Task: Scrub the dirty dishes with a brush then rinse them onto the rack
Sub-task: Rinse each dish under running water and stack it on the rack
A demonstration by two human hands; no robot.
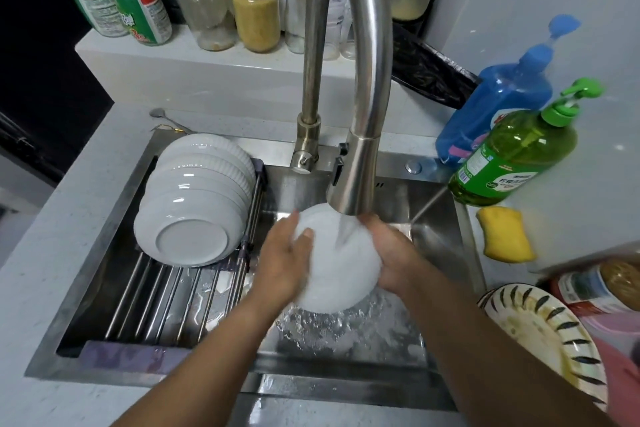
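Observation:
A white bowl [341, 267] is tilted under the running faucet [349, 184], with water streaming onto it and splashing into the steel sink [446, 236]. My left hand [285, 260] grips the bowl's left rim, thumb on the inside. Along its right side, my right hand [391, 253] cups the bowl with curled fingers. Several white ribbed bowls [194, 201] lie stacked on their sides on the roll-up rack [166, 298] over the sink's left half. No brush is in view.
A dirty striped plate [550, 333] rests on the counter at right, near a yellow sponge [505, 236]. Green [512, 163] and blue [498, 104] soap bottles stand behind it. Jars and bottles line the back ledge [194, 59]. A spoon [166, 120] lies behind the rack.

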